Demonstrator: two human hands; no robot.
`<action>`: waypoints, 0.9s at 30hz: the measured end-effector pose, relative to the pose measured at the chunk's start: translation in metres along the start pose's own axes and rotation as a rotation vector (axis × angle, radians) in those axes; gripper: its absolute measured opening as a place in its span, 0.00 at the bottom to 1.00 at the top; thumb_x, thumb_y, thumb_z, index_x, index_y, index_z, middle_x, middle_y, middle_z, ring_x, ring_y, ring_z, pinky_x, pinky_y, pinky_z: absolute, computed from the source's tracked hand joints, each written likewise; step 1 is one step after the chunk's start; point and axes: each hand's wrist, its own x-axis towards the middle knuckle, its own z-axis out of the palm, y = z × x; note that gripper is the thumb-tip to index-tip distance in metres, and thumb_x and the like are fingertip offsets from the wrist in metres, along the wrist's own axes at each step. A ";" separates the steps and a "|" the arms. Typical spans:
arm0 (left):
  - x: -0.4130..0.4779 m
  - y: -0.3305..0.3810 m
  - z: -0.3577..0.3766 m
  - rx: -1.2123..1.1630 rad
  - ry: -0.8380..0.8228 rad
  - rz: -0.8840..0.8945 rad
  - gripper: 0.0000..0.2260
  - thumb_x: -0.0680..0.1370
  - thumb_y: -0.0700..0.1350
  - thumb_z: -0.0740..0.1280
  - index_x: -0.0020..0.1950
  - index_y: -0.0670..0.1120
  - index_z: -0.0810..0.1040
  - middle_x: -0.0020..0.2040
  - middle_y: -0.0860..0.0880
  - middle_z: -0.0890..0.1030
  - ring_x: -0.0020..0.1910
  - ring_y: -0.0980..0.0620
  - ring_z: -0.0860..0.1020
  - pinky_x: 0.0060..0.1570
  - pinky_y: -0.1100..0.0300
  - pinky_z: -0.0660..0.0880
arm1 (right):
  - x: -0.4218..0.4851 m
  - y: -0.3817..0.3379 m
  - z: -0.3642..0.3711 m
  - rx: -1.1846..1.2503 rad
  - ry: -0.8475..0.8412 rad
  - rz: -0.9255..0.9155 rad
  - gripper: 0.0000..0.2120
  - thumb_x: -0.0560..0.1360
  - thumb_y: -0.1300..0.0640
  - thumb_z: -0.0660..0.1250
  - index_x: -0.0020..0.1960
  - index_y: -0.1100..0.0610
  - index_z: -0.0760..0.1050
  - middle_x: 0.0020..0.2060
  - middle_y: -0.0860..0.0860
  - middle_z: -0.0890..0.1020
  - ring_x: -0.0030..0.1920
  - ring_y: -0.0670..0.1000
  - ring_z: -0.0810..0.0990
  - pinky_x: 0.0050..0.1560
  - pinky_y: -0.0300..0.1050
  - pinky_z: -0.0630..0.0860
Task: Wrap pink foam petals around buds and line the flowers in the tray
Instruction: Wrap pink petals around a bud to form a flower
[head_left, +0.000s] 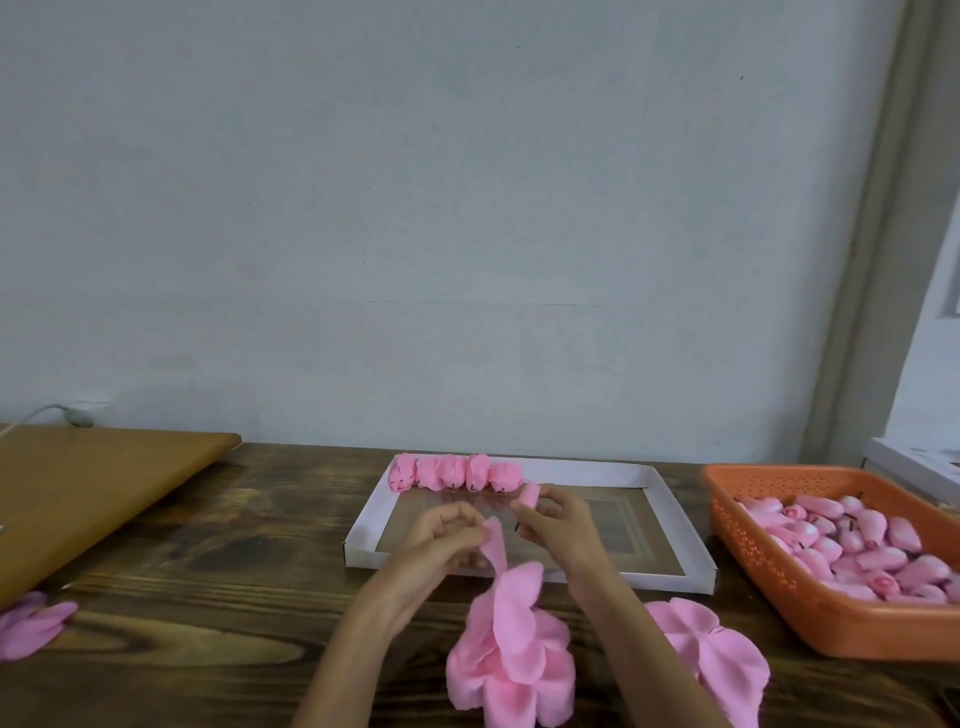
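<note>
My left hand (441, 540) pinches the top of a pink foam petal piece (511, 654) that hangs down over the table in front of me. My right hand (558, 519) holds a small pink bud (531, 493) by its dark stem, just to the right of the petal's top. Both hands hover over the near part of a shallow white tray (675, 514). Several finished pink flowers (457, 472) stand in a row along the tray's far left edge.
An orange plastic basket (779, 587) full of pink buds stands at the right. More petal pieces lie near my right forearm (711, 649) and at the left table edge (31, 629). A brown board (88, 483) lies at the far left on the wooden table (234, 571).
</note>
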 end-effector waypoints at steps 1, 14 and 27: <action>0.001 0.000 -0.001 -0.069 0.017 0.018 0.07 0.71 0.45 0.78 0.43 0.44 0.83 0.43 0.37 0.83 0.42 0.42 0.81 0.47 0.52 0.80 | -0.001 -0.001 0.000 -0.005 -0.002 -0.003 0.01 0.77 0.64 0.73 0.49 0.62 0.82 0.33 0.51 0.83 0.33 0.45 0.79 0.39 0.38 0.79; 0.012 -0.016 -0.013 0.113 0.444 0.051 0.05 0.80 0.42 0.73 0.45 0.49 0.84 0.40 0.45 0.84 0.37 0.51 0.80 0.39 0.59 0.75 | -0.013 -0.018 0.014 0.145 -0.090 -0.066 0.07 0.84 0.53 0.64 0.54 0.57 0.74 0.39 0.54 0.81 0.37 0.49 0.80 0.39 0.42 0.78; 0.017 -0.019 -0.010 0.091 0.498 0.009 0.07 0.82 0.46 0.71 0.55 0.43 0.82 0.49 0.42 0.87 0.51 0.42 0.86 0.52 0.42 0.81 | -0.026 -0.022 0.027 0.026 -0.260 -0.248 0.10 0.82 0.56 0.69 0.58 0.63 0.79 0.49 0.55 0.88 0.53 0.53 0.88 0.53 0.44 0.82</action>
